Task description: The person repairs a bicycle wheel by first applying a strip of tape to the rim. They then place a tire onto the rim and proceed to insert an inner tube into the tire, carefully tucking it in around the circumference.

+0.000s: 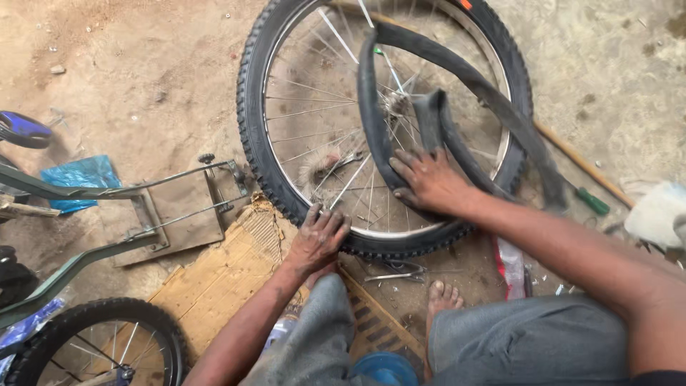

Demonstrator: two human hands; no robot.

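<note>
Bicycle wheel [286,164] flat on dirt ground [143,64], upper centre of view. Left hand [318,239] at wheel's 6 o'clock, fingers bent, gripping tyre edge [371,246]. Right hand [429,182] inside rim at 5 o'clock, fingers spread, pressing down on black inner tube [457,68]. Tube slack, looping over spokes from 12 to 4 o'clock. Cardboard [221,275] under left forearm. Green-handled screwdriver [592,201] at wheel's 4 o'clock, off tyre. Metal rack [179,207] at wheel's 8 o'clock. Second wheel [100,343] at frame's 7 o'clock.
</note>
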